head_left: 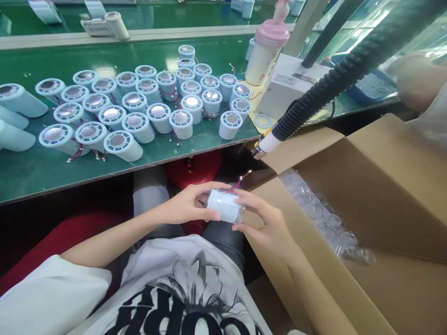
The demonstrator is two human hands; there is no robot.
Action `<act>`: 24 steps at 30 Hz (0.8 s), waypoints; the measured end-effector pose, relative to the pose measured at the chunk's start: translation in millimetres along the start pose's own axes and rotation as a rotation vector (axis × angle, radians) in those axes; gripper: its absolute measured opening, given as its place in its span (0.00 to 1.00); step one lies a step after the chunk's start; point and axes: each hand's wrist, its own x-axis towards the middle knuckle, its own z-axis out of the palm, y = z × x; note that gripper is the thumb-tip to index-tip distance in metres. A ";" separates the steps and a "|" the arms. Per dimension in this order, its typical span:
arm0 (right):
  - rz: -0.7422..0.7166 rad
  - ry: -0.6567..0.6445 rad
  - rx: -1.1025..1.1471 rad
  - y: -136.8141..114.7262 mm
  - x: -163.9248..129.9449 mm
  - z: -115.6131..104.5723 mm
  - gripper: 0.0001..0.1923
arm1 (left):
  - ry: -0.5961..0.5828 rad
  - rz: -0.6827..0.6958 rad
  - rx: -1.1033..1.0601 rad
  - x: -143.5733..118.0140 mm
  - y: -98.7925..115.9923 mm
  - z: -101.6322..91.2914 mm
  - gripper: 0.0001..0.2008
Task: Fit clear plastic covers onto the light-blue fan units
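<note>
Above my lap, both hands grip one light-blue cylinder (pixel 223 204), tilted on its side. My left hand (pixel 195 203) is closed around its left end, thumb along the lower side. Fingers and thumb of my right hand (pixel 263 218) pinch the right end, where a clear plastic piece (pixel 240 214) shows. Red and dark wires with a small white connector (pixel 241 178) stick up from behind the cylinder. Part of its far side is hidden by my fingers. On the green table (pixel 167 156) ahead stand several similar cylinders (pixel 120 144) with round metallic tops and thin wires.
To my right, an open cardboard box (pixel 377 204) holds clear plastic pieces (pixel 324 218). A black corrugated hose (pixel 314 97) with a metal tip slants down over the table edge. A pink-lidded bottle (pixel 258 60) stands beside a white device (pixel 284 86). Another person's blurred arm (pixel 415 83) appears far right.
</note>
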 end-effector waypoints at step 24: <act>0.501 -0.067 0.627 -13.9 5.0 -1.9 0.23 | -0.061 0.225 0.300 -6.6 9.0 -6.2 0.35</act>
